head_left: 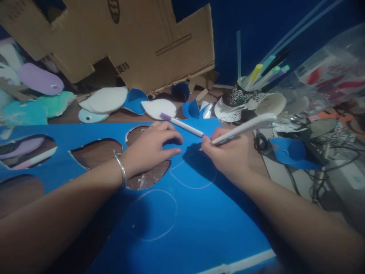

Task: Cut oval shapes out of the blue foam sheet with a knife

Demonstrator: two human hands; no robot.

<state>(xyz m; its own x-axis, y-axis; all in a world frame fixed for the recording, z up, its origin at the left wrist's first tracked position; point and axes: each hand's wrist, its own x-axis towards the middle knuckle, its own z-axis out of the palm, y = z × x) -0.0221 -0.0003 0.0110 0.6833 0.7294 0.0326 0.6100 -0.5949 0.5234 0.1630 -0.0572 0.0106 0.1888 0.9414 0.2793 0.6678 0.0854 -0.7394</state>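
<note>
A blue board (196,220) with several cut-out holes lies across the table. Pale outlines of two rounded shapes are drawn on it, one below my left hand and one between my hands. My left hand (151,146) rests on the board beside a hole, fingers apart and holding nothing. In my right hand (228,154) is a white pen-like tool (246,127), pinched between thumb and fingers, its tip at the upper right of the outline. A white marker with purple ends (186,126) lies between the hands, one end near my right fingertips.
Brown cardboard (137,42) stands behind the board. White leaf-shaped pieces (104,99) and a purple fish-like piece (41,78) lie at the back left. Pens (253,76) stand at the back right, near cables (313,180) and a plastic bag (333,72).
</note>
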